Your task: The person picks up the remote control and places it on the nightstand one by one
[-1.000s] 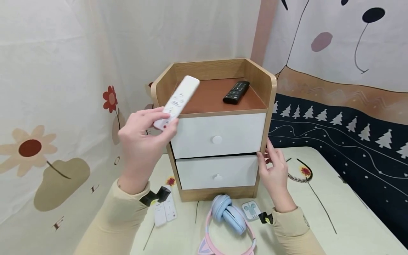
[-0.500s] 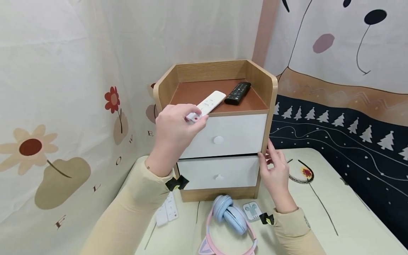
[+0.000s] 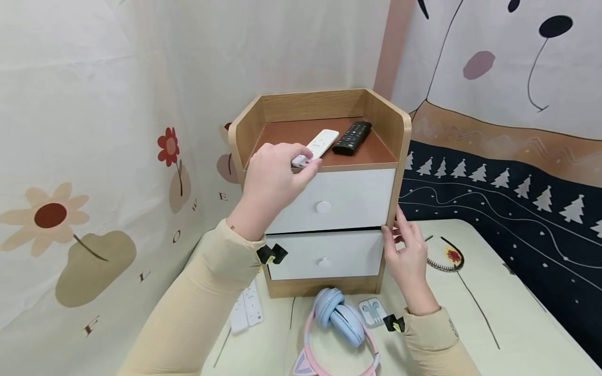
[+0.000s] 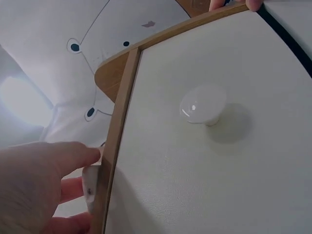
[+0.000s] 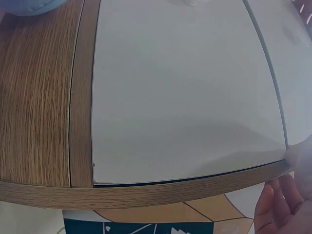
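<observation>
My left hand [image 3: 277, 172] pinches the near end of a white remote control [image 3: 323, 142] over the front of the cabinet's brown top shelf [image 3: 282, 137]. The remote lies beside a black remote control [image 3: 352, 138], its far end pointing to the back. In the left wrist view, the white remote [image 4: 89, 187] shows end-on at the wooden front edge, between thumb and fingers. My right hand [image 3: 408, 256] grips the right side panel of the small two-drawer cabinet [image 3: 324, 286], thumb at the front edge near the gap between the drawers, fingers round the outside.
On the table before the cabinet lie blue and pink cat-ear headphones [image 3: 338, 318] and boxed earphones [image 3: 373, 312]. White remotes [image 3: 246, 308] lie at the left, partly under my left sleeve. A black headband [image 3: 447, 258] is at the right. Raised sides border the shelf.
My left hand has moved right and lowered the white remote from upright in the air to the shelf beside the black one. The right hand stays at the side panel.
</observation>
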Demonstrator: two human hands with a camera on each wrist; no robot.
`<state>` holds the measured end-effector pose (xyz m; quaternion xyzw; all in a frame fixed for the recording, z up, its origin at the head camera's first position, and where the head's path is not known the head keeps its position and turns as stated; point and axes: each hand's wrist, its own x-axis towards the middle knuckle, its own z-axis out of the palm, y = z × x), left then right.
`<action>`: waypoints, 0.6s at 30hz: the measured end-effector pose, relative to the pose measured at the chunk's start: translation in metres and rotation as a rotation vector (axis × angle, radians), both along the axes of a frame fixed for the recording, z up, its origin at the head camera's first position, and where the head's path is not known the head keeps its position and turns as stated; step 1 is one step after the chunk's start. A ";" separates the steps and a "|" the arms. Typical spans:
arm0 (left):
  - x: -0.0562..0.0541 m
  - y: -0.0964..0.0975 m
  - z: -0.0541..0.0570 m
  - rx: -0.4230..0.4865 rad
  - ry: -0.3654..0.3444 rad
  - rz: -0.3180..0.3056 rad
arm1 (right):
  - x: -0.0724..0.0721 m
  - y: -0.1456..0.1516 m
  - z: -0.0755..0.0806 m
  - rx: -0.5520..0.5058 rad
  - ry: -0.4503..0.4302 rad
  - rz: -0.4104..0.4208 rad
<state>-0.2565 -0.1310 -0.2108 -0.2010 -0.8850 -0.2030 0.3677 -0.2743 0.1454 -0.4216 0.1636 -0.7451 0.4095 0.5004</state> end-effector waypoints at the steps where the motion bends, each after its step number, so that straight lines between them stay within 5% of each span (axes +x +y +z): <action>1: -0.002 0.001 0.002 -0.006 -0.025 -0.003 | 0.000 0.000 0.000 -0.001 -0.001 0.001; 18: -0.019 0.013 0.031 -0.225 -0.369 -0.015 | 0.006 -0.001 0.002 0.005 -0.003 -0.002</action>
